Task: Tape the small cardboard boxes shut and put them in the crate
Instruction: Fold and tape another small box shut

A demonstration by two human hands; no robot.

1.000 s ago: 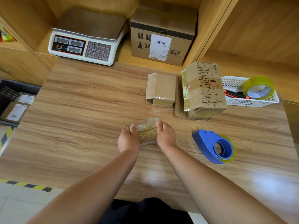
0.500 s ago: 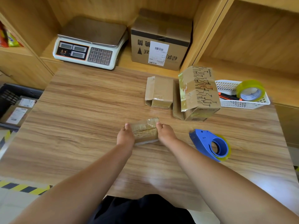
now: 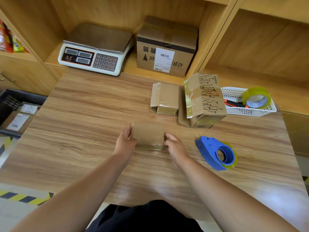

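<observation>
The surface (image 3: 83,131) is a wood-grain laminate top, grain running left to right. A soft glare patch (image 3: 275,203) lies on its near right area. Behind it stands a light wooden shelf unit (image 3: 259,47), divided by an angled upright panel (image 3: 212,39) into open compartments. The rear edge of the surface meets the lowest shelf. A further compartment at far left holds what appear to be coloured packets (image 3: 8,41), cropped by the frame. The floor (image 3: 13,218), visible at lower left, is pale and carries a yellow-and-black hazard stripe (image 3: 25,198)
</observation>
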